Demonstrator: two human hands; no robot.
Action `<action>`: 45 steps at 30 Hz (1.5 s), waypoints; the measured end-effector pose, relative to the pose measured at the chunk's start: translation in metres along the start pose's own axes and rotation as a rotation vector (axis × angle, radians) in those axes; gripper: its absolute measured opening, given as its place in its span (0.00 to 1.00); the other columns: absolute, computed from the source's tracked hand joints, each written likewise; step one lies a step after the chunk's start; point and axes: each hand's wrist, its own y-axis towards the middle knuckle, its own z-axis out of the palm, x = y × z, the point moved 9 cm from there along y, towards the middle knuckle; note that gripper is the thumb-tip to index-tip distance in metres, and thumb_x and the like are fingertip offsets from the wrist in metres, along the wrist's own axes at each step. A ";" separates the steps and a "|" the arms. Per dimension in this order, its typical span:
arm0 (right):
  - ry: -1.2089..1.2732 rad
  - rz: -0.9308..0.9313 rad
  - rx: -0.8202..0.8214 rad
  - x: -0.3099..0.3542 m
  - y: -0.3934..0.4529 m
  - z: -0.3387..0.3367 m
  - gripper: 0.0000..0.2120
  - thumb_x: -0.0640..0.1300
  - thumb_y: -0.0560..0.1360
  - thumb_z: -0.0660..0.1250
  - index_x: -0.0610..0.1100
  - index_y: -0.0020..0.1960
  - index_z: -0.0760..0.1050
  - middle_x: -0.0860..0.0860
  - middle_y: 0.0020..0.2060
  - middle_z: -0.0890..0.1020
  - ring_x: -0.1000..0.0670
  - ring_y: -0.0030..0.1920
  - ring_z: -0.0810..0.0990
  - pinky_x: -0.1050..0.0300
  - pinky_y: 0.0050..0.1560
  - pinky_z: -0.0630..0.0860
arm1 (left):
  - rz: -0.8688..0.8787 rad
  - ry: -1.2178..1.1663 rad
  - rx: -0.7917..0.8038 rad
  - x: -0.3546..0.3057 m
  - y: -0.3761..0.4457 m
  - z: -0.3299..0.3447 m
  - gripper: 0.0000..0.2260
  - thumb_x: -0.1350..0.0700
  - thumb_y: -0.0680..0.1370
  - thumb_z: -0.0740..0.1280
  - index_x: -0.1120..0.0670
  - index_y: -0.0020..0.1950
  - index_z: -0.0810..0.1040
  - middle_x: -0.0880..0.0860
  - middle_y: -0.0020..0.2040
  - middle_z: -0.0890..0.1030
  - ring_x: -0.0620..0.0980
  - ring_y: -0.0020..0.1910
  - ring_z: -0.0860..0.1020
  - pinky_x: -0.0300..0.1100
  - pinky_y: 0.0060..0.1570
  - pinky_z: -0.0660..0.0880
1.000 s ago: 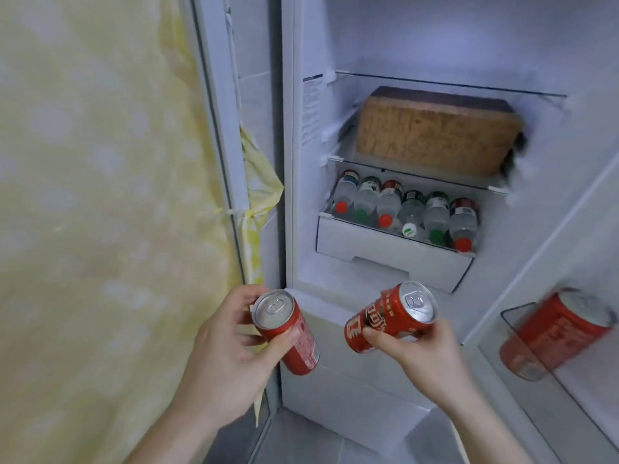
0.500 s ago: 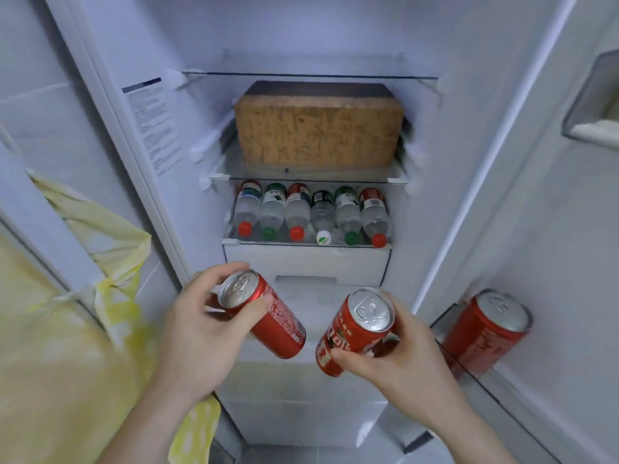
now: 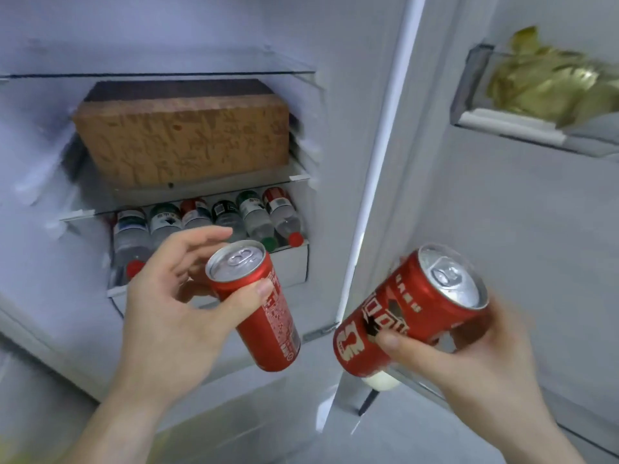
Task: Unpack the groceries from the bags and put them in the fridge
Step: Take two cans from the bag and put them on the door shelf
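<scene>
Two red cans (image 3: pixel 264 306) held | drawer (image 3: pixel 294 266): water bottles (image 3: pixel 258 216)

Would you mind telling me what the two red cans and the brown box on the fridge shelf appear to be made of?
Left hand's can and right hand's can: likely aluminium, judging by bare silvery tops with pull tabs and glossy red printed sides. Brown box: probably cardboard or paperboard, given its matte tan printed face and squared edges, though blur leaves this uncertain.
</scene>
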 end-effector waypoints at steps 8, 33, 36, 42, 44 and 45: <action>-0.099 -0.083 -0.383 0.015 -0.007 -0.068 0.31 0.49 0.44 0.88 0.64 0.43 0.83 0.65 0.41 0.86 0.64 0.42 0.84 0.73 0.43 0.78 | 0.096 -0.098 0.118 -0.018 0.010 0.026 0.25 0.44 0.62 0.78 0.39 0.58 0.79 0.42 0.53 0.85 0.46 0.52 0.84 0.36 0.49 0.80; -0.446 0.287 -0.212 -0.079 0.001 -0.084 0.27 0.48 0.62 0.85 0.66 0.52 0.77 0.65 0.46 0.84 0.67 0.45 0.82 0.63 0.43 0.77 | 0.088 -0.080 0.289 -0.017 0.008 0.059 0.27 0.41 0.60 0.78 0.40 0.59 0.79 0.42 0.55 0.85 0.45 0.52 0.83 0.32 0.49 0.77; -0.434 0.297 -0.210 -0.079 0.000 -0.084 0.28 0.46 0.62 0.86 0.66 0.52 0.76 0.63 0.47 0.84 0.64 0.42 0.84 0.64 0.41 0.76 | 0.084 -0.082 0.298 -0.019 0.007 0.065 0.27 0.41 0.60 0.78 0.40 0.58 0.79 0.42 0.54 0.86 0.46 0.52 0.84 0.33 0.48 0.78; -0.410 0.327 -0.196 -0.085 -0.001 -0.080 0.30 0.43 0.62 0.86 0.61 0.57 0.77 0.59 0.52 0.84 0.60 0.43 0.86 0.60 0.45 0.81 | 0.083 -0.060 0.330 -0.026 0.000 0.076 0.29 0.40 0.59 0.78 0.39 0.59 0.79 0.42 0.55 0.85 0.46 0.52 0.83 0.36 0.50 0.79; -0.394 0.317 -0.178 -0.085 -0.002 -0.080 0.34 0.45 0.61 0.86 0.62 0.61 0.76 0.61 0.53 0.83 0.63 0.47 0.85 0.65 0.45 0.80 | 0.093 -0.055 0.330 -0.033 -0.005 0.082 0.29 0.40 0.59 0.78 0.40 0.60 0.79 0.42 0.55 0.85 0.45 0.52 0.83 0.36 0.51 0.79; -0.381 0.306 -0.164 -0.085 -0.003 -0.081 0.36 0.46 0.61 0.86 0.62 0.63 0.75 0.62 0.55 0.83 0.64 0.50 0.84 0.66 0.46 0.80 | 0.098 -0.052 0.328 -0.036 -0.008 0.085 0.30 0.40 0.59 0.78 0.41 0.60 0.79 0.42 0.55 0.85 0.45 0.53 0.83 0.37 0.52 0.78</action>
